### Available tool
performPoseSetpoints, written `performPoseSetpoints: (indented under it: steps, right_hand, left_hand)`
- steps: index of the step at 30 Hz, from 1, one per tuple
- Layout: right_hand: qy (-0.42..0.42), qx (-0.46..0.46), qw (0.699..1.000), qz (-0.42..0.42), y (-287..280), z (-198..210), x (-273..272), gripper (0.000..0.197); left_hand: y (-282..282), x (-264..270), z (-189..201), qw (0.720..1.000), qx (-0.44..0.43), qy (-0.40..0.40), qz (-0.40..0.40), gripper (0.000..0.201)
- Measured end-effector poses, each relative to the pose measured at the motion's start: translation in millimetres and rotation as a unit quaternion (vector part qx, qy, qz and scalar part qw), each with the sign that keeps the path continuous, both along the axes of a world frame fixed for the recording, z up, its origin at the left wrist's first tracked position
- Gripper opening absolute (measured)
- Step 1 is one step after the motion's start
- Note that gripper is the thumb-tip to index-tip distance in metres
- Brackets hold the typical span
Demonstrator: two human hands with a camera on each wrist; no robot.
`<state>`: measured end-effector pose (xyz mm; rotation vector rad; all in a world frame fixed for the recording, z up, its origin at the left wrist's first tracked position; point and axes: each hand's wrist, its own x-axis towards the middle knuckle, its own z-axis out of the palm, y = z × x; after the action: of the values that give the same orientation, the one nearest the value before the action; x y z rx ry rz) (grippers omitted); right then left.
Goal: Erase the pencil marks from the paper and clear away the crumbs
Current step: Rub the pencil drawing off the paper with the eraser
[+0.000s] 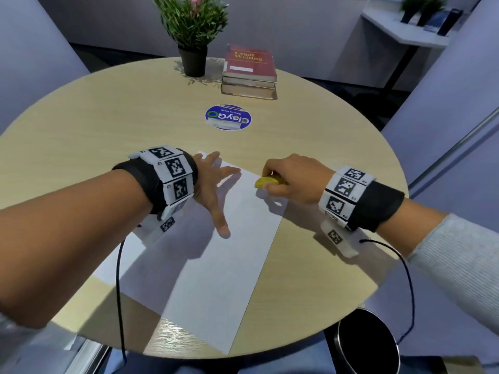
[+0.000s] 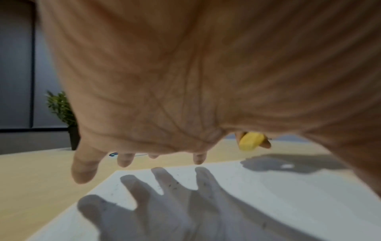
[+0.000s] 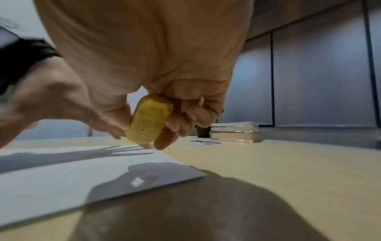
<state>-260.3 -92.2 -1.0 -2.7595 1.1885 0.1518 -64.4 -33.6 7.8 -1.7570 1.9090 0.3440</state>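
A white rectangular sheet of paper (image 1: 216,255) lies at the centre of the round pale wooden worktop (image 1: 81,125). The left hand (image 1: 213,190) hovers just above its upper part, grip wide with fingers spread and holding nothing. At centre right, above the sheet's upper right edge, the right hand (image 1: 291,179) has its grip closed around a small yellow rounded eraser (image 1: 266,182); dark specks of crumbs (image 2: 175,187) dot the paper.

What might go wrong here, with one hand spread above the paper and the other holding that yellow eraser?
1. The left hand hovers above the paper, as its separate shadow shows; unpinned, the sheet may slide or crease under rubbing.
2. The eraser sits by the paper's far corner, which could fold.
3. Dark specks lie on the sheet; the palm might smear them.
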Motion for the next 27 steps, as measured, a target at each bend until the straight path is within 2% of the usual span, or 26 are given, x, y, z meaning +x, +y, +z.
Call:
performPoseSetpoints:
  steps: [5, 9, 11, 13, 18, 22, 25, 27]
  right_hand:
    - [-0.002, 0.014, 1.000, 0.007, 3, -7, 10, 0.036]
    - [0.047, -0.042, 0.998, 0.015, 5, -9, 19, 0.032]
    - [0.044, -0.049, 0.997, 0.037, 15, -12, 23, 0.029]
    - [0.042, -0.018, 0.996, 0.070, 26, -14, 27, 0.029]
    - [0.057, -0.044, 0.997, 0.006, 7, -7, 29, 0.034]
    - [0.048, 0.013, 0.995, 0.088, 30, -14, 38, 0.025]
    - [0.046, -0.028, 0.998, 0.010, 10, -7, 36, 0.032]
    - [0.053, -0.040, 0.998, 0.022, 11, -8, 36, 0.030]
  left_hand:
    - [-2, -7, -7, 0.999, 0.009, 0.034, -0.007, 0.134]
    - [0, -8, -14, 0.999, 0.009, 0.036, -0.013, 0.134]
    - [0, -7, -16, 0.999, 0.008, 0.040, -0.006, 0.138]
    - [0, -6, -16, 0.999, 0.014, 0.041, 0.000, 0.141]
    - [0, -7, -15, 0.999, 0.009, 0.039, -0.002, 0.138]
    - [-1, -6, -14, 0.999, 0.022, 0.033, 0.004, 0.139]
    - [-1, -7, -12, 0.999, 0.024, 0.035, 0.002, 0.137]
    - [0, -7, -12, 0.999, 0.025, 0.034, 0.002, 0.137]
